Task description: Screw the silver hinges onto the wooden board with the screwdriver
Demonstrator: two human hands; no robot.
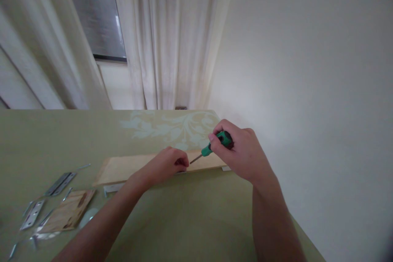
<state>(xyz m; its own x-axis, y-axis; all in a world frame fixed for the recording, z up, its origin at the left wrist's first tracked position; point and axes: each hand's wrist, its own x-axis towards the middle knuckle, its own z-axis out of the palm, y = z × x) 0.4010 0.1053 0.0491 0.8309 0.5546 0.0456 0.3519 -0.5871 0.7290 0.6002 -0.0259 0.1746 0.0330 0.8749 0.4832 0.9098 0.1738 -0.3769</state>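
Green screwdriver (207,150), one; long board (129,168), one

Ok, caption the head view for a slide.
The right hand points a green screwdriver down toward the left hand at a pale wooden board.

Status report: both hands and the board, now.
Right hand gripping green screwdriver. Left hand curled at wooden board, close to screwdriver tip. Metal hinge left, apart from board.

Left fingers (181,155) bent and bunched together; right fingers (226,124) curled inward, slightly higher.
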